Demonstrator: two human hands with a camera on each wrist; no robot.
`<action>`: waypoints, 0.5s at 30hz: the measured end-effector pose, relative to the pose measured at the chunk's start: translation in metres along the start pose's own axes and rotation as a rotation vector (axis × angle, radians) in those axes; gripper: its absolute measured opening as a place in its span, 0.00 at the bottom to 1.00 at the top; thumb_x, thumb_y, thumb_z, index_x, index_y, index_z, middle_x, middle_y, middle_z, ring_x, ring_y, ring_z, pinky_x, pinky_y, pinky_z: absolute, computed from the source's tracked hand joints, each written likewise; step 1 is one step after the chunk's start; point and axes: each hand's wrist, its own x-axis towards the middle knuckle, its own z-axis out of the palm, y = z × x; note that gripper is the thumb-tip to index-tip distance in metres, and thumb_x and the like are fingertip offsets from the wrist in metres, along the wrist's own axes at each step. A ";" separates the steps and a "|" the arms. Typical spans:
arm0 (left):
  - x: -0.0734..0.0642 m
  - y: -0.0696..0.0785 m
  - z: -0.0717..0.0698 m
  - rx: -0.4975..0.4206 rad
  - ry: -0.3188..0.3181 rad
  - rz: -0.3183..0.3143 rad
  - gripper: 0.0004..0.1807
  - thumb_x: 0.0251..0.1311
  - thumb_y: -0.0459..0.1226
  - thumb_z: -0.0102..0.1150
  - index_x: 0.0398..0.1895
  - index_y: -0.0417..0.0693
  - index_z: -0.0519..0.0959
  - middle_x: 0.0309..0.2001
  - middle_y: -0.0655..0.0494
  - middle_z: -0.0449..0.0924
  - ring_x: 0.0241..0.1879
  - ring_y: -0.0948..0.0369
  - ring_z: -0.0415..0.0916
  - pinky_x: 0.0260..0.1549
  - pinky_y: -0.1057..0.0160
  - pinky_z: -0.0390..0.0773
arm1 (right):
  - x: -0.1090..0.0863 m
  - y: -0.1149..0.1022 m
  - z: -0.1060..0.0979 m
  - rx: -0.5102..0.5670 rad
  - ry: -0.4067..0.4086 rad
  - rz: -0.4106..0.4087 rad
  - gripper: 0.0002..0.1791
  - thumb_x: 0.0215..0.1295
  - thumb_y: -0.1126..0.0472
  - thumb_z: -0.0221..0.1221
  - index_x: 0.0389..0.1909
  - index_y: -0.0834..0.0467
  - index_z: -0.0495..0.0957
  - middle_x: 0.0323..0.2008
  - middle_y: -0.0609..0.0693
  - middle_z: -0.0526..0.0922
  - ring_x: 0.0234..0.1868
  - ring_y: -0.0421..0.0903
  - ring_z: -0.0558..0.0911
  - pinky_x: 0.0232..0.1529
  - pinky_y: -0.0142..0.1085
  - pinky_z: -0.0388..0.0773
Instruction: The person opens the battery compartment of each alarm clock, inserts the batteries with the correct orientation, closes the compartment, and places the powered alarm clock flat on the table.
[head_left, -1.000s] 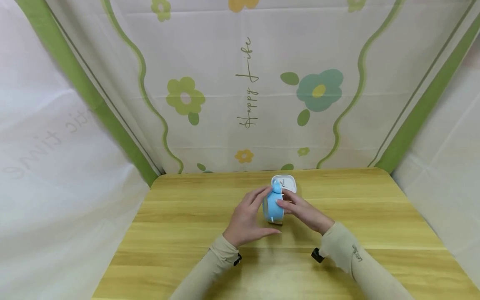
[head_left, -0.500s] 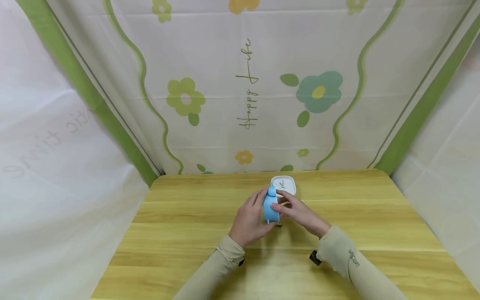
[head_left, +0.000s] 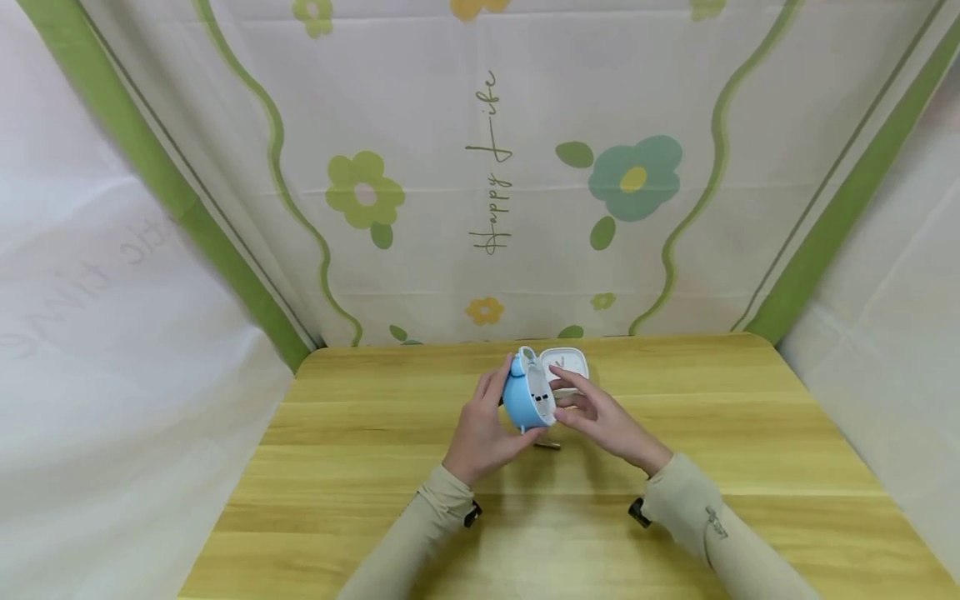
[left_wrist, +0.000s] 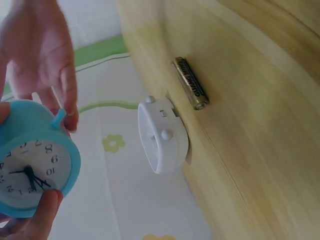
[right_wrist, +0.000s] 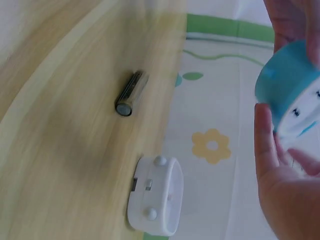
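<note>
From my end of the feed, the left hand (head_left: 480, 437) is clamped round the blue alarm clock (head_left: 517, 404), fingers along its far side and thumb underneath, holding it above the table (head_left: 750, 425). The clock's white back (head_left: 537, 383), with small dark parts (head_left: 542, 398), faces up towards the right. The right hand (head_left: 611, 429) stands right of that grip, fingers apart and loosely bent, thumb at the lower rim; whether it bears weight I can't tell. A battery (head_left: 548, 445) lies below the grip, and a white clock (head_left: 573, 359) sits beyond it, past the right fingers. I judge the step in hand to be turning the back to where I can work on it; the next move seems to call for a firm left hold and unhurried right fingers.
</note>
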 end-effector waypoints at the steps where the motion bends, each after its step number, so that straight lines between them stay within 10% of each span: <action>1: 0.000 0.000 -0.001 -0.021 -0.002 -0.003 0.61 0.46 0.41 0.85 0.80 0.37 0.56 0.64 0.41 0.72 0.59 0.48 0.80 0.55 0.60 0.86 | 0.000 0.000 -0.001 0.021 -0.017 -0.013 0.38 0.78 0.62 0.57 0.83 0.56 0.52 0.73 0.69 0.62 0.65 0.68 0.76 0.60 0.32 0.82; 15: -0.002 -0.003 -0.003 -0.222 -0.063 -0.038 0.61 0.52 0.38 0.81 0.84 0.48 0.49 0.71 0.43 0.66 0.66 0.49 0.73 0.52 0.59 0.88 | 0.004 -0.003 0.005 0.033 0.005 -0.080 0.48 0.68 0.65 0.68 0.83 0.50 0.53 0.73 0.66 0.60 0.62 0.66 0.80 0.53 0.37 0.87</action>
